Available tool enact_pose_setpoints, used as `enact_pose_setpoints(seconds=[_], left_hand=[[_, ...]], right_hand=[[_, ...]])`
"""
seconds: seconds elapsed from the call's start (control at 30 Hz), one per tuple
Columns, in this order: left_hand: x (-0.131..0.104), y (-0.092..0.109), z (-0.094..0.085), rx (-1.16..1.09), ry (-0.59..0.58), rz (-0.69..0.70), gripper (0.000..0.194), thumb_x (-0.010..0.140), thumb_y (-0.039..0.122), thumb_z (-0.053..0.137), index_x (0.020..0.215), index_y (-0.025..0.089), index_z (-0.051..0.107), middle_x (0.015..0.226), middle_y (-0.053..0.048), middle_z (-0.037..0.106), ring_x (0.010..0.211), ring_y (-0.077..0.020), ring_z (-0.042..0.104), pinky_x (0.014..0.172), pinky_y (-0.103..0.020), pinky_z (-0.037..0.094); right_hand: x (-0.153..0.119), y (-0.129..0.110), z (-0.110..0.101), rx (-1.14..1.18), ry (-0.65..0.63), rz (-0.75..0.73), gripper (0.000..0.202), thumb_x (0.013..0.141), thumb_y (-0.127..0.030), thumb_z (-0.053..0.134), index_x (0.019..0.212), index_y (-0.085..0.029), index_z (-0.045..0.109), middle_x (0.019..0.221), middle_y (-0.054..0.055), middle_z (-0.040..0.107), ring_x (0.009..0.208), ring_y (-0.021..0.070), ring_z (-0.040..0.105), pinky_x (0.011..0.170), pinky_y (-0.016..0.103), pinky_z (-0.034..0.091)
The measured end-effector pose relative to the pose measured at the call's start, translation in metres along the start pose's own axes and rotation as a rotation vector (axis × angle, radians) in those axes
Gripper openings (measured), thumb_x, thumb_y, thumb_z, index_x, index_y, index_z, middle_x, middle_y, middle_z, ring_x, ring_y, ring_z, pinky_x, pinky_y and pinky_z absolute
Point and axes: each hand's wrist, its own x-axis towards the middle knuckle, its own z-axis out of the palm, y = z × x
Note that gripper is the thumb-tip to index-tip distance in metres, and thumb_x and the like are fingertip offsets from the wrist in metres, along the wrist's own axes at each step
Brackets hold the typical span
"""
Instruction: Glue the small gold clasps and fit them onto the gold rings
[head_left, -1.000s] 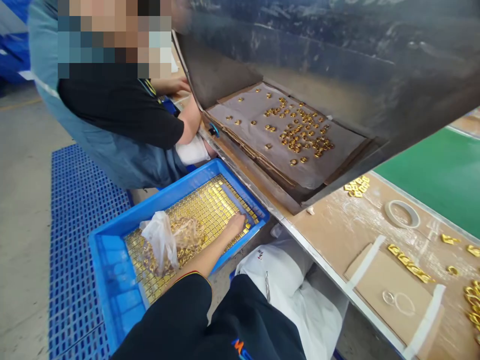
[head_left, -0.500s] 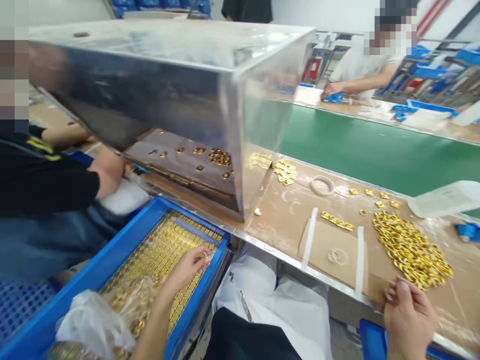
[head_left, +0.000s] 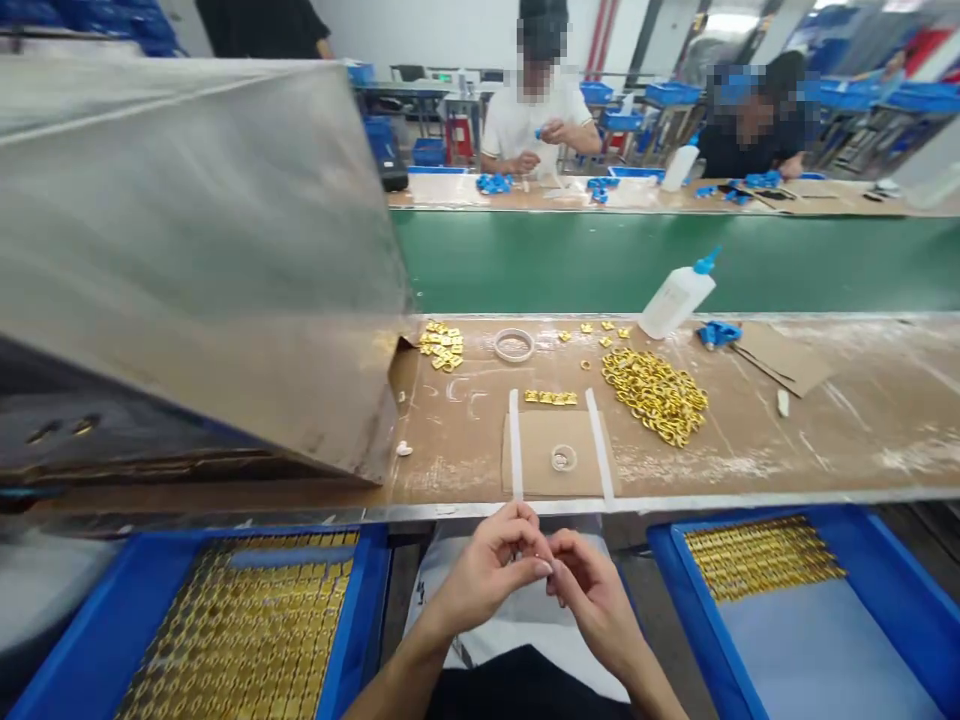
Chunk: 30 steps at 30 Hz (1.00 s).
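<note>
My left hand (head_left: pixel 501 565) and my right hand (head_left: pixel 589 590) meet above my lap, just off the table's front edge. Thumbs and fingers of both are pinched together at the tips. Whatever lies between them is too small and hidden to name. Beyond them a cardboard piece (head_left: pixel 536 480), held by two white strips, bears a small clear round dish (head_left: pixel 563 458). Behind the dish lies a short row of gold pieces (head_left: pixel 551 398). A heap of gold rings (head_left: pixel 656 395) is to the right.
Blue trays of gold parts stand at left (head_left: pixel 371 600) and right (head_left: pixel 675 590). A metal hood (head_left: pixel 225 250) fills the left side. A white bottle (head_left: pixel 675 300) stands before the green belt (head_left: pixel 525 260); co-workers sit beyond.
My view has swung to the right. My left hand has come away from the left tray, and my right hand from beside the ring heap; they are now together in front of me.
</note>
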Motion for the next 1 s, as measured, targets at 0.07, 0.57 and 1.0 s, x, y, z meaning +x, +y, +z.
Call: enact_pose_setpoints(seconds=[0.07,0.57,1.0], left_hand=[[0.004,-0.001,0.012,0.096,-0.021,0.05,0.031,0.092,0.048,0.069,0.087,0.018,0.078,0.089,-0.007,0.062,0.083,-0.0179,0.061,0.077,-0.028,0.05],[0.009,-0.027,0.007,0.179,-0.165,0.226,0.028,0.1,0.037,0.059,0.117,0.022,0.075,0.112,-0.014,0.078,0.122,-0.0291,0.066,0.101,-0.043,0.054],[0.029,-0.031,0.008,0.468,0.005,0.385,0.025,0.096,0.035,0.067,0.114,0.018,0.07,0.093,-0.01,0.076,0.085,-0.0206,0.069,0.077,-0.032,0.056]], right_hand=[[-0.002,-0.001,0.006,0.101,0.049,0.09,0.046,0.09,-0.065,0.065,0.087,-0.019,0.065,0.065,0.001,0.058,0.053,0.013,0.052,0.047,0.023,0.044],[0.003,0.004,-0.006,0.439,-0.028,0.333,0.055,0.078,-0.069,0.077,0.086,-0.016,0.065,0.066,-0.003,0.056,0.045,0.0061,0.041,0.04,0.018,0.029],[0.02,0.009,0.005,0.351,0.237,0.23,0.05,0.083,-0.064,0.075,0.068,-0.02,0.058,0.052,-0.006,0.044,0.044,0.0076,0.033,0.044,0.022,0.027]])
